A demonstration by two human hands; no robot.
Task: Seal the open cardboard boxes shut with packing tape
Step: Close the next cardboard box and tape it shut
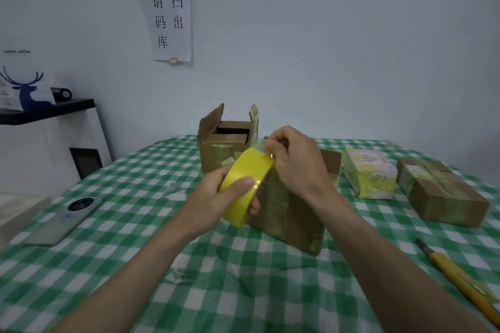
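Room: pale wall behind, with paper sheets (171,24) carrying printed characters fixed on it; wall switches are seen at the top right.
Tabletop (140,224): covered by a green and white checked cloth.
Tape roll (247,184): yellow packing tape, held tilted above the tabletop, in front of the nearest box.
Left hand (216,197): closed around the tape roll from below and from the left, the thumb laid over the outer face of the roll.
Right hand (295,159): placed at the upper right edge of the roll; thumb and fingers are pressed together on the loose tape end, which is seen as a thin clear strip above the roll.
Nearest box (292,219): brown cardboard, lying on the tabletop just behind the hands, mostly hidden by them; one flap is raised at its right side, and old tape is seen on its face.
Open box (224,143): further back, flaps standing up, a smaller carton visible inside it.
Yellow parcel (368,173): wrapped in yellowish tape, right of the nearest box.
Sealed box (441,192): brown, flat, at the far right, apart from the yellow parcel.
Utility knife (457,278): yellow handle, lying at the right front edge, well apart from the hands.
Phone (65,219): lying flat on the left part of the cloth, camera side up.
Left side: a white unit with a black shelf (46,111), on which a bag with a blue deer picture (27,89) stands.
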